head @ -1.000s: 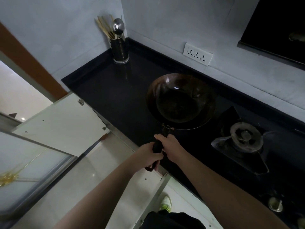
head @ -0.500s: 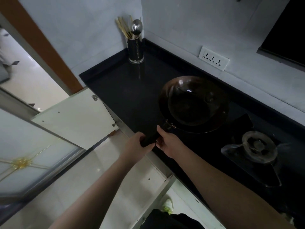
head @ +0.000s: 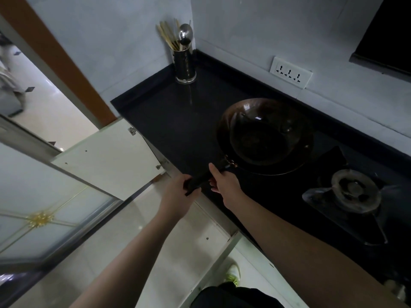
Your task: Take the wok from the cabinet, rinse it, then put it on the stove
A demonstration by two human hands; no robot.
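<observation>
Both hands meet on the wok's dark handle point(head: 201, 180), which juts out past the near edge of the tabletop point(head: 178, 121). The left hand point(head: 181, 193) curls round the handle's near end, forearm reaching in from the lower left. The right hand point(head: 224, 182) holds the handle closer to the bowl, thumb lying along the top and fingers wrapped underneath, its forearm stretching in from the lower right. The wok point(head: 265, 135) is over the dark tabletop, open side up and tilted slightly toward the person; whether its base touches the surface cannot be told. Just right of it, partly under its rim, is the stove point(head: 353, 192), with its round burner bare. To the left and far side of the wok the tabletop lies open up to the corner, where a utensil holder point(head: 185, 65) with chopsticks and a spoon stands against the wall. A socket strip point(head: 291, 72) is on the far wall. An open white cabinet door point(head: 106, 158) swings out at the left below the tabletop's edge, and a second open door point(head: 222, 263) stands near the person's legs.
</observation>
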